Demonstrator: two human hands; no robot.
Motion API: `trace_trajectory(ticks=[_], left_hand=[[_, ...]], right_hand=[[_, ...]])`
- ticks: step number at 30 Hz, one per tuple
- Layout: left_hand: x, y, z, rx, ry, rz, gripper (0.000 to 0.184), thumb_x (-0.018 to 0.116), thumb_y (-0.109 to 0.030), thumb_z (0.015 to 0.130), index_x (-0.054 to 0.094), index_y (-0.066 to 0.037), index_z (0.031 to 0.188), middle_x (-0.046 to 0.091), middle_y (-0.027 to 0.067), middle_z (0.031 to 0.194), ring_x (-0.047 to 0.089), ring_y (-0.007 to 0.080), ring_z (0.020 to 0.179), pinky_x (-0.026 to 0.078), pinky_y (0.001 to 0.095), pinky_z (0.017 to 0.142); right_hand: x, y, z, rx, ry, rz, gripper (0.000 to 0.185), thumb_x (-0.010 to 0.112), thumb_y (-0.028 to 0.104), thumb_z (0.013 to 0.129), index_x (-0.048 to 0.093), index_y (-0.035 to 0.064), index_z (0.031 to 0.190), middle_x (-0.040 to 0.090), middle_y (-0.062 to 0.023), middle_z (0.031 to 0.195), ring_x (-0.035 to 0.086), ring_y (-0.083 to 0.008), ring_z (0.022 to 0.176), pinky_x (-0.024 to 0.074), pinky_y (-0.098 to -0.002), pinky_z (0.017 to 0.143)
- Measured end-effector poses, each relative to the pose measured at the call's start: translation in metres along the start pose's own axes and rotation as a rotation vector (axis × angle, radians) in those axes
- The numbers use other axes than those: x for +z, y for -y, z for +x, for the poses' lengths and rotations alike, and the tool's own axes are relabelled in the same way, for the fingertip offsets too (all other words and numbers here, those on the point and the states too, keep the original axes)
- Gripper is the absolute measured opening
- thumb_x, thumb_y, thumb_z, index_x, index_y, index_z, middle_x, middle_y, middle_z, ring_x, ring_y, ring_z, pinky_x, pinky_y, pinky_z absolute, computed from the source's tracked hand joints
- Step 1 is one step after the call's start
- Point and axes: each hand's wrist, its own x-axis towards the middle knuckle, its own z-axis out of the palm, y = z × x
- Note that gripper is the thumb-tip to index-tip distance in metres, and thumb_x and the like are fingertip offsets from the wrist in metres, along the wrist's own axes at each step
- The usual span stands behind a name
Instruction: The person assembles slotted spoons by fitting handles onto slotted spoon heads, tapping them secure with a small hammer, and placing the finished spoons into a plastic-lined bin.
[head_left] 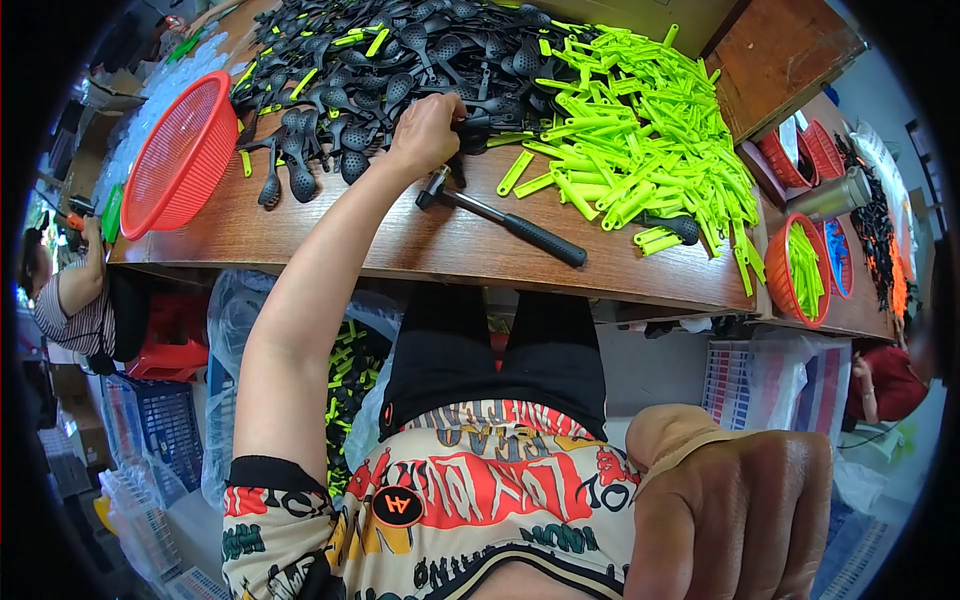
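My left hand (428, 132) reaches to the near edge of a pile of black perforated spoons (420, 45). Its fingers are curled, and their tips are hidden. A dark piece sticks out just below the hand; whether the fingers grip it is not visible. Close by lies a hammer (510, 225) with a black grip, its head towards my left hand. To the right spreads a heap of bright green handles (630, 130). My right hand (735, 510) is raised close to the camera, away from the table. Its fingers are bent and together, with the tips out of frame.
A red basket (180, 155) tilts at the table's left. On the right stand a cardboard box (640, 25), a red basket of green handles (803, 270) and a metal flask (835, 195). Under the table is a bag of green and black pieces (350, 390). Other people sit at both sides.
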Motion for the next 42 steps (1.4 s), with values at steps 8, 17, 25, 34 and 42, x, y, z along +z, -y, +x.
trace_trajectory(ticks=[8, 17, 25, 34, 42], left_hand=[[-0.007, -0.009, -0.018, 0.209, -0.034, 0.050, 0.030, 0.058, 0.004, 0.073, 0.072, -0.006, 0.098, 0.071, 0.0127, 0.094, 0.061, 0.0320, 0.098, 0.049, 0.0427, 0.087], [-0.018, -0.036, -0.049, 0.646, -0.191, 0.040, 0.027, 0.063, 0.002, 0.070, 0.072, -0.008, 0.094, 0.069, 0.0050, 0.096, 0.059, 0.0252, 0.094, 0.044, 0.0388, 0.089], [-0.028, -0.083, -0.106, 0.573, -0.415, 0.109, 0.030, 0.062, -0.003, 0.077, 0.066, -0.005, 0.107, 0.066, 0.0096, 0.111, 0.057, 0.0291, 0.112, 0.034, 0.0501, 0.107], [-0.005, -0.099, -0.145, -0.588, 0.072, -1.550, 0.016, 0.066, -0.015, 0.095, 0.068, 0.000, 0.098, 0.070, 0.0062, 0.083, 0.068, 0.0131, 0.069, 0.057, 0.0247, 0.066], [0.000, -0.094, -0.152, -0.632, 0.024, -1.628, 0.016, 0.061, -0.015, 0.097, 0.064, -0.002, 0.105, 0.071, 0.0084, 0.098, 0.070, 0.0167, 0.081, 0.059, 0.0306, 0.073]], right_hand=[[-0.007, -0.006, 0.003, 0.044, 0.024, 0.022, 0.046, 0.061, 0.009, 0.091, 0.050, 0.0074, 0.046, 0.050, -0.0063, 0.047, 0.046, -0.0189, 0.042, 0.0510, -0.0589, 0.089], [-0.096, -0.003, -0.038, 0.119, -0.523, -1.325, 0.020, 0.059, 0.015, 0.094, 0.070, 0.0004, 0.084, 0.064, -0.0054, 0.073, 0.063, -0.0223, 0.069, 0.0480, -0.0356, 0.072], [-0.159, -0.068, -0.110, 0.599, -0.907, -1.716, 0.022, 0.061, 0.022, 0.096, 0.064, 0.0007, 0.090, 0.060, -0.0090, 0.062, 0.056, -0.0200, 0.054, 0.0438, -0.0339, 0.054], [-0.144, -0.071, -0.101, 0.355, -0.425, -2.136, 0.028, 0.073, 0.019, 0.083, 0.067, 0.0047, 0.106, 0.061, -0.0098, 0.068, 0.060, -0.0285, 0.063, 0.0440, -0.0415, 0.060], [-0.223, 0.001, -0.106, 0.521, -0.589, -2.731, 0.018, 0.069, 0.025, 0.083, 0.072, 0.0077, 0.081, 0.066, -0.0105, 0.076, 0.064, -0.0308, 0.074, 0.0499, -0.0426, 0.065]])
